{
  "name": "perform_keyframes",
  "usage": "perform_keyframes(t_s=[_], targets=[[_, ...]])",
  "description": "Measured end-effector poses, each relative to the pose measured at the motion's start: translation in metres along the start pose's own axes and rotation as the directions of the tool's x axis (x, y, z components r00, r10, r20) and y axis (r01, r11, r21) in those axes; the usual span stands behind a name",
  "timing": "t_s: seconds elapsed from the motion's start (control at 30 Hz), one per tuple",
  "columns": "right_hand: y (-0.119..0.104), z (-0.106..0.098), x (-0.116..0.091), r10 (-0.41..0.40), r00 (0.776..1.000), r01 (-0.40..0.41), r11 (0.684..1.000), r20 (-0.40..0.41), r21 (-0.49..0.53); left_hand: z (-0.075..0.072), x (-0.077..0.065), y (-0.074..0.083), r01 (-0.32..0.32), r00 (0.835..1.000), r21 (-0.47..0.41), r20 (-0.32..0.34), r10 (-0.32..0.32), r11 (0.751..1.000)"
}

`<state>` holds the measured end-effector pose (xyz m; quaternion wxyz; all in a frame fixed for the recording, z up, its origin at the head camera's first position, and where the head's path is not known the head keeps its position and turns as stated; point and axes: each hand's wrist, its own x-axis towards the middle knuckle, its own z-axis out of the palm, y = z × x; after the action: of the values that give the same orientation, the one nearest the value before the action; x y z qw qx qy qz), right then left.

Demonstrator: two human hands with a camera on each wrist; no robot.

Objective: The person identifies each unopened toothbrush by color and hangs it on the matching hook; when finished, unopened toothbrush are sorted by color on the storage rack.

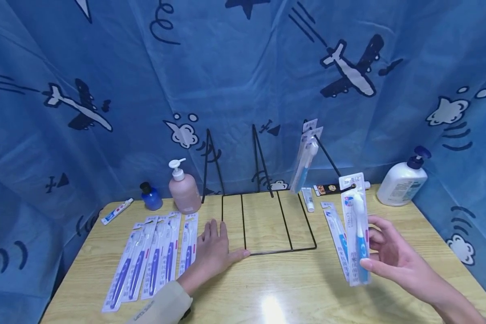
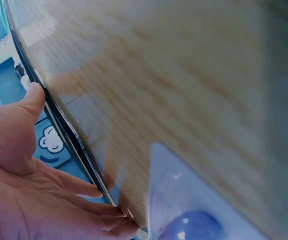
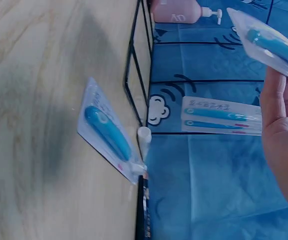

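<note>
My right hand pinches a packaged blue toothbrush upright between thumb and fingers. The tip of a black wire prong shows at the hole in its card. In the right wrist view this pack is at the upper right, partly cut off. The prong belongs to a black wire rack, where other packaged blue toothbrushes hang further back. One more blue toothbrush pack lies on the table beside the held one. My left hand rests with extended fingers at the rack's front left, thumb against the base wire.
Several packaged purple toothbrushes lie at the left. Behind them stand a blue bottle and a pink pump bottle. A white pump bottle stands at the back right. Toothpaste tubes lie along the back, before a blue curtain.
</note>
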<state>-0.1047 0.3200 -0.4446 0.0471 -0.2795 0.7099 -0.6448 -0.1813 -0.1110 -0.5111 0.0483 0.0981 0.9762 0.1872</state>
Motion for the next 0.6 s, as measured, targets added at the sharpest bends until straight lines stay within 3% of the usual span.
perform_keyframes(t_s=[0.17,0.3,0.47,0.6], targets=[[0.006,0.005,0.014,0.029,0.999,-0.031,0.998,-0.041,-0.047,0.003,0.001,-0.003,0.002,1.000,0.011,-0.005,-0.002,1.000],[0.014,0.006,0.033,-0.006,0.995,0.003,1.000,-0.101,-0.027,0.000,0.000,0.001,0.004,1.000,-0.006,-0.003,-0.004,1.000],[0.031,0.007,0.063,-0.036,0.974,0.026,0.998,-0.221,-0.050,-0.002,-0.001,0.004,0.012,1.000,0.001,0.011,-0.012,1.000],[0.042,0.006,0.090,-0.011,0.961,-0.018,0.995,-0.276,-0.102,-0.003,-0.001,0.003,0.011,1.000,0.008,0.005,-0.012,1.000]])
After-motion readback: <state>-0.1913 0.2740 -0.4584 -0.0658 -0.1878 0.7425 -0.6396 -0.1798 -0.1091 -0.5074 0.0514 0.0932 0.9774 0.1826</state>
